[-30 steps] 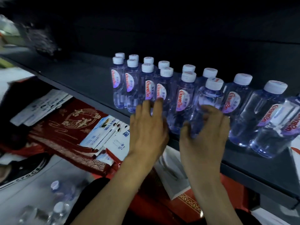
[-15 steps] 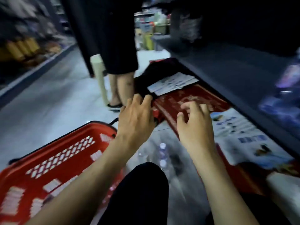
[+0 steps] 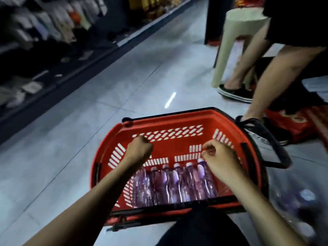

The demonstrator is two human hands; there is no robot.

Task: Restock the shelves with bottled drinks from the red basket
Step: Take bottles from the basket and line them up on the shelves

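Observation:
A red basket point(image 3: 177, 121) stands on the grey floor in front of me. Several clear bottled drinks point(image 3: 170, 185) with white caps lie side by side in its near half. My left hand point(image 3: 139, 150) hovers over the basket's left side with its fingers curled and nothing in it. My right hand point(image 3: 221, 160) hovers above the caps at the right end of the row, fingers bent loosely, holding nothing. The shelf with the stocked bottles is out of view.
A person's bare legs point(image 3: 276, 75) in dark shoes stand just right of the basket, beside a pale plastic stool point(image 3: 236, 38). Red cartons point(image 3: 292, 119) lie behind them. More bottles point(image 3: 305, 201) blur at the lower right. Stocked shelving point(image 3: 44, 41) lines the aisle's left.
My view has swung from the shelf of bottles down to the basket on the floor. Both hands left the shelf and now hang over the basket.

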